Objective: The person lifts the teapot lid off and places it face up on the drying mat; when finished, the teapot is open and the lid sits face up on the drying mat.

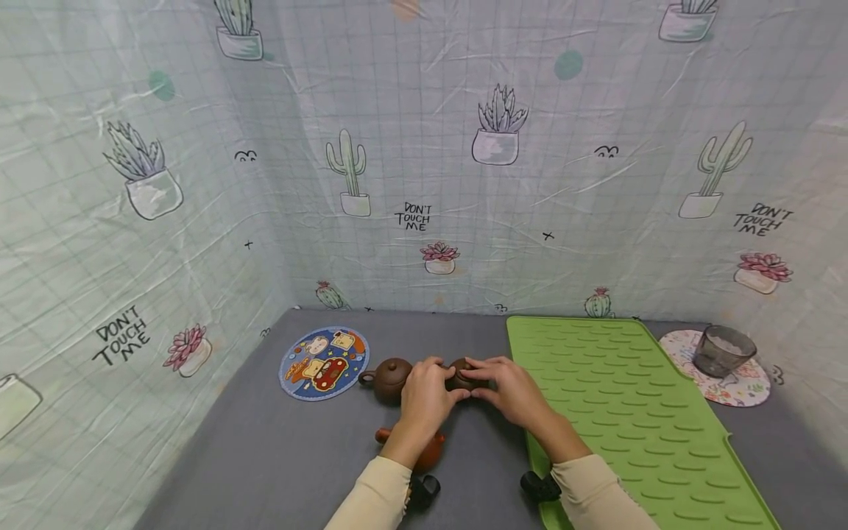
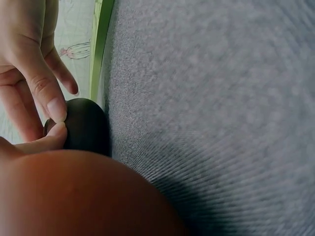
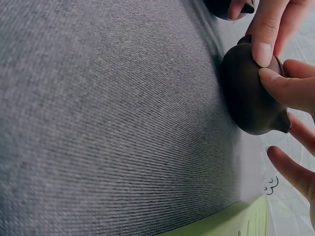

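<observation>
Both hands meet at a small dark brown teapot (image 1: 464,381) on the grey cloth. My left hand (image 1: 426,389) grips its left side, thumb in front and fingers behind. From the other side, my right hand (image 1: 515,391) holds it with the thumb in front and index finger over the top. The thumb tips come together on the teapot body (image 3: 246,93) in the right wrist view, where its short spout points towards my right hand. Another brown teapot (image 1: 389,383) stands just left of my left hand. A reddish-brown teapot (image 1: 430,454) is partly hidden under my left forearm.
A ridged green mat (image 1: 609,397) lies to the right, under part of my right forearm. Farther right, a grey translucent cup (image 1: 722,353) stands on a round floral mat (image 1: 679,346). At the back left lies a round blue cartoon mat (image 1: 297,379). A cactus-print curtain (image 1: 424,147) encloses the table.
</observation>
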`<state>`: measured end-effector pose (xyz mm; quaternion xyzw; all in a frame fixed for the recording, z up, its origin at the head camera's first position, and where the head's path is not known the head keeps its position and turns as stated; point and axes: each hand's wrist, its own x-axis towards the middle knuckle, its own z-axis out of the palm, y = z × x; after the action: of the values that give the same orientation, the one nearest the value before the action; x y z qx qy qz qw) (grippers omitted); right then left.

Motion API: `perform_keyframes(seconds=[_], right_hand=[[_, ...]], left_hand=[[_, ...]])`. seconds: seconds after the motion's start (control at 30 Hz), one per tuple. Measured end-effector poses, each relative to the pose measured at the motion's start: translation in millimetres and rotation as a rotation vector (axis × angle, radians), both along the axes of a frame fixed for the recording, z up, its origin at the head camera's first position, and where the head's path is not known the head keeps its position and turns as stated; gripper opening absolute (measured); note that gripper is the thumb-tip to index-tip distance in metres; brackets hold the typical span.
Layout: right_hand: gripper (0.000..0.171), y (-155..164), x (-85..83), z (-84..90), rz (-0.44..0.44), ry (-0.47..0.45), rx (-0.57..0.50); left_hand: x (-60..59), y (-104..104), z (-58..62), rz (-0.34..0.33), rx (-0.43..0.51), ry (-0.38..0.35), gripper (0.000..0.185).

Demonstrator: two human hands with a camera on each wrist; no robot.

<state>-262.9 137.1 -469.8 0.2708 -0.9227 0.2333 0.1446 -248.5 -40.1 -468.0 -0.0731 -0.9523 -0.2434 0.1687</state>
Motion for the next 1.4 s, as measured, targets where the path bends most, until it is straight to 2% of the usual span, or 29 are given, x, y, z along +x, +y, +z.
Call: perform_keyframes(seconds=[0.2,0.9,1.17,1.4], right_hand=[[0.042,-0.2,0.9,-0.7,-0.010,0.002,0.022],[0.044,-2.5,-1.0,8.8,-0.032,-0.002,0.062],[0.046,-3.5,-1.7,14.0,-0.042,-0.062,0.013],[0.047,-3.0,-3.1,11.4,-0.011,-0.009,-0.013]], left_hand=[[0.4,-0.4,-0.6,-0.013,-0.008,-0.021,0.049],[0.5,-1.6,1.0,-0.034,-0.087,-0.002,0.052],[1.5,-1.4,3.7,-0.040,-0.098,0.001,0.050],[2.5,-1.7,3.2,-0.039,-0.131,0.038,0.049]])
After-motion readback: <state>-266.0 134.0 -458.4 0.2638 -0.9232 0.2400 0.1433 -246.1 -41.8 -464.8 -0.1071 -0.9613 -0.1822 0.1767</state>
